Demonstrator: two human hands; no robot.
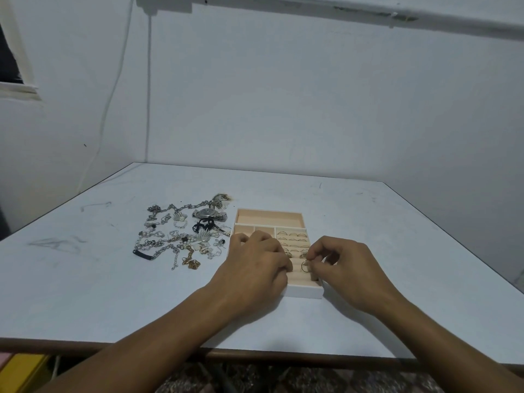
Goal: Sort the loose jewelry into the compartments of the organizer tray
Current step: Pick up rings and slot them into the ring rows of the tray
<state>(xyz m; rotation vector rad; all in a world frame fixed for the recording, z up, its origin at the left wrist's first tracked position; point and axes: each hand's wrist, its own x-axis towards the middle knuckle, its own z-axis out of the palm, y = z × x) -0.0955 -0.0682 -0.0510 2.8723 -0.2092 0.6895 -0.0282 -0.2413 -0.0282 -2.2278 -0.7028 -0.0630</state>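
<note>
From the head view, a pale blue-white table [368,222] is filling the lower half of the frame, its top showing dark scuffs and scratches and its near edge trimmed in brown. Behind it, a plain whitish wall [283,95] is taking up the upper half. A thin white cable [113,89] is hanging down the wall at the left, and the corner of a window [11,52] is showing at the upper left edge. A pale ledge [340,9] is running along the top. Below the table edge, a yellow object [22,370] is peeking out at the lower left beside a dark patterned floor [312,378].

The organizer tray [304,292] is sitting at the centre of the table, with several rings [292,236] standing in its padded rows on the right side. The loose jewelry [170,245], a tangle of chains, pearls and a watch [207,213], is lying just left of the tray.

The left hand [255,265] is resting over the tray's left part with its fingers curled downward; whether they are gripping anything cannot be told. The right hand [346,268] is pinching a thin gold ring [305,266] between thumb and fingertips, right above the near padded rows.
</note>
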